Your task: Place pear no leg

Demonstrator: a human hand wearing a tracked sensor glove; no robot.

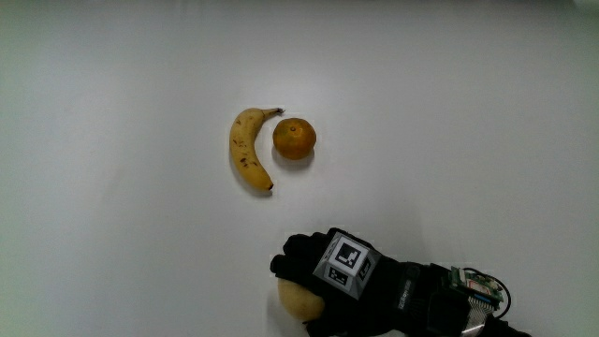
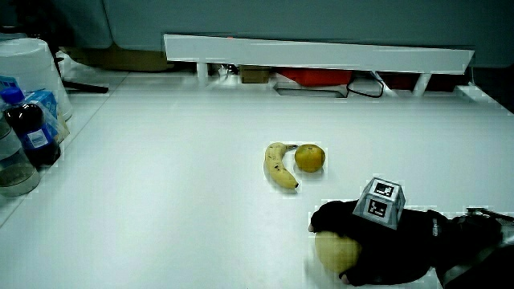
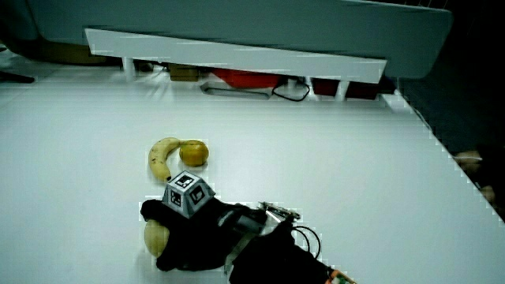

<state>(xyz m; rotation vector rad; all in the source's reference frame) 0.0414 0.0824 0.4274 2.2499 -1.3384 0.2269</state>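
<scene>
Fingers (image 1: 292, 255) of the black-gloved hand (image 1: 342, 281) clamp a pale yellow pear (image 1: 299, 300) on the white table (image 1: 112, 234), nearer the person than the spotted yellow banana (image 1: 248, 150) and orange (image 1: 294, 139). No writing is readable.

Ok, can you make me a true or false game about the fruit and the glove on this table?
1. The hand is wrapped over the pear. True.
2. The banana lies on top of the orange. False: the two lie side by side on the table.
3. The pear is nearer to the person than the banana. True.
4. The hand is holding the orange. False: the orange sits alone beside the banana, away from the hand.
5. The patterned cube sits on the back of the hand. True.
6. Bottles stand right next to the banana. False: in a side view they stand at the table's edge, well away from the fruit.
</scene>
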